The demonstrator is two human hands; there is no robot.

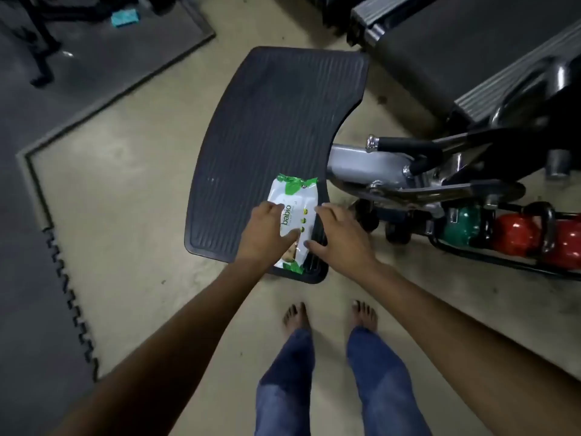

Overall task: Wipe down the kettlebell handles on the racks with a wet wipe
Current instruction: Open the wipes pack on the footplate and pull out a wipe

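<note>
— While both arms reach down, what have the hands got?

— The left hand (267,232) lies on top of the wet wipe pack (294,220), fingers spread flat and thumb pressed across its white face. It steadies the pack rather than closing round it. The right hand (339,236) is at the pack's right edge, fingers loosely curved and open; whether it touches the wrapper I cannot tell.

— Where does the pack sit?

— Flat on the near right corner of a ribbed black platform (270,127), a curved plate that belongs to the grey-framed machine (377,171) just to its right.

— And the kettlebells?

— Low on a black rack (503,262) at the right edge. A green kettlebell (462,226) stands beside a red kettlebell (515,234), and a second red one is cut off by the frame. One dark handle (548,228) rises between the red ones. The machine's levers and chrome parts hang over the rack's left end, partly covering the green one.

— What else is around?

— Bare feet (297,317) and blue jeans below the hands on pale floor, interlocking dark mats (31,278) to the left, and a treadmill deck (456,42) at the top right.
</note>
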